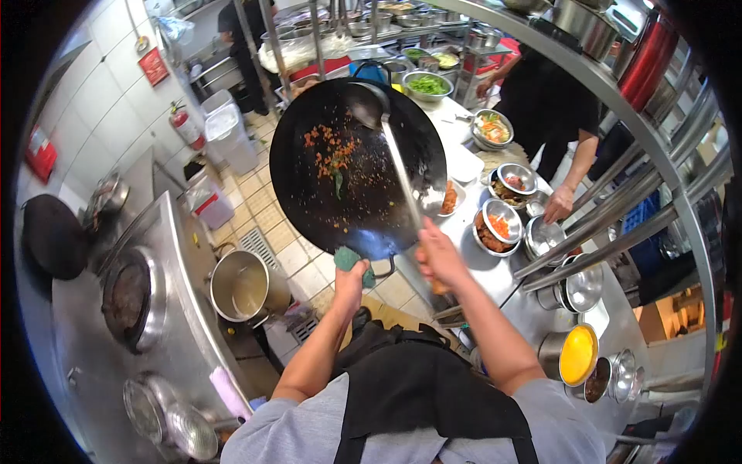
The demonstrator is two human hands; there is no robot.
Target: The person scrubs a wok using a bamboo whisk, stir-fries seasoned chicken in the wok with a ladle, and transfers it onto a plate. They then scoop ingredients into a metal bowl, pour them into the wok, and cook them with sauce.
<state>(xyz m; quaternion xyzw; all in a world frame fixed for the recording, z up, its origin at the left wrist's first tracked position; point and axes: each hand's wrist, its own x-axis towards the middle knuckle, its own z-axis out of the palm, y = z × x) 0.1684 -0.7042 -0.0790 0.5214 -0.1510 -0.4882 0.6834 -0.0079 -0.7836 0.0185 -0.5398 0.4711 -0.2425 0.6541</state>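
A big black wok (pixel 386 209) is held up in front of me, tilted so its inside faces me. Orange-red chopped bits (pixel 328 147) and a few green pieces cling to its surface. My left hand (pixel 352 282) is closed around a folded green cloth (pixel 347 258) at the wok's near rim, beside its loop handle (pixel 385 268). In my right hand (pixel 443 257) is the handle of a long metal ladle (pixel 399 166); its bowl lies inside the wok near the far edge. Whether the ladle touches the wok I cannot tell.
Steel bowls of food, including shredded carrot (pixel 498 226), line the counter at right, where a co-worker's hand (pixel 558 204) touches a bowl. A yellow-filled pot (pixel 579 355) stands nearer. At left are a stove burner (pixel 133 298) and a stockpot (pixel 239 284). Steel rails (pixel 618 224) cross the right.
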